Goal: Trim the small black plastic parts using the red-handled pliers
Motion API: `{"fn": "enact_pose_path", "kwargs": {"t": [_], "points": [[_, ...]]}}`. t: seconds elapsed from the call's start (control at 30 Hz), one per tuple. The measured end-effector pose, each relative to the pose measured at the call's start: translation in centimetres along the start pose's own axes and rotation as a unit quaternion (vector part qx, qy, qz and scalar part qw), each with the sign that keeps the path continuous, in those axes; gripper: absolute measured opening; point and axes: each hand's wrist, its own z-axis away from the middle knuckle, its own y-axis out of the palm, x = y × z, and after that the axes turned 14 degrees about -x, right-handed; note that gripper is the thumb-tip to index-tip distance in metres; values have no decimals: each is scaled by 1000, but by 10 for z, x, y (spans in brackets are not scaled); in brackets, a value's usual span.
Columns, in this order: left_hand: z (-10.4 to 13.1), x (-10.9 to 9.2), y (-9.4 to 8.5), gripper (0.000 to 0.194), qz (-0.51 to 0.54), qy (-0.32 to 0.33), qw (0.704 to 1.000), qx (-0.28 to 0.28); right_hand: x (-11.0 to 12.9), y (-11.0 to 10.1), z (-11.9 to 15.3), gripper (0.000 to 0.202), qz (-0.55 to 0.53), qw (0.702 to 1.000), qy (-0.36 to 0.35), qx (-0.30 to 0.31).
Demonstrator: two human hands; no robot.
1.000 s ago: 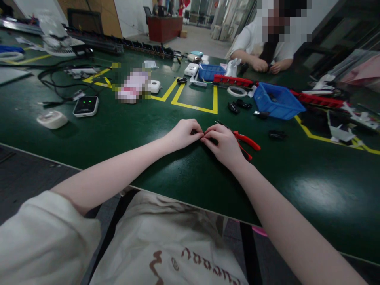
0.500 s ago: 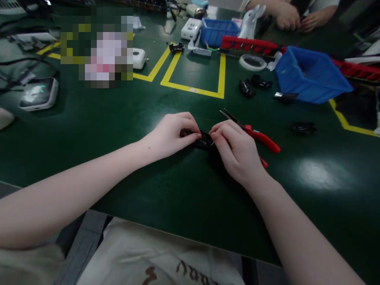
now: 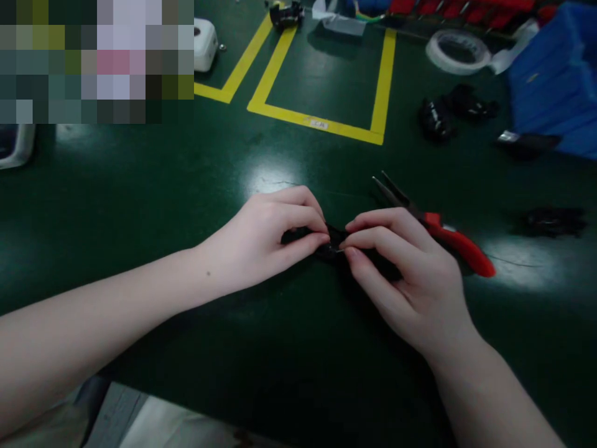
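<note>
A small black plastic part (image 3: 330,250) lies low over the green table, mostly hidden by my fingers. My left hand (image 3: 284,233) pinches it from the left side. At its right end, my right hand (image 3: 396,267) has thumb and fingertips closed on a thin, shiny, wire-like piece (image 3: 341,250), too small to name surely. Just beyond my right hand rest needle-nose pliers (image 3: 433,221) with red handles, jaws apart and pointing away to the left; one handle is hidden behind the hand.
Several black parts (image 3: 436,118) lie at the right, near a blue bin (image 3: 555,81) and a roll of clear tape (image 3: 459,53). Yellow tape (image 3: 321,124) marks areas on the table (image 3: 186,186). A white device (image 3: 204,46) sits at the upper left.
The view has tilted down and come closer, so the far bins and the other person's hands are out of frame. Both my hands stay at the black part, the right-hand fingers slightly more spread.
</note>
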Motion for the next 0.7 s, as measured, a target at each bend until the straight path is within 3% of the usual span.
{"fn": "enact_pose_path", "kwargs": {"t": [0.4, 0.7], "points": [[-1, 0, -1, 14, 22, 1, 1000, 2, 2, -1, 6, 24, 98, 990, -98, 19], [-1, 0, -1, 13, 25, -6, 1000, 7, 8, -1, 5, 23, 129, 984, -122, 13]]}}
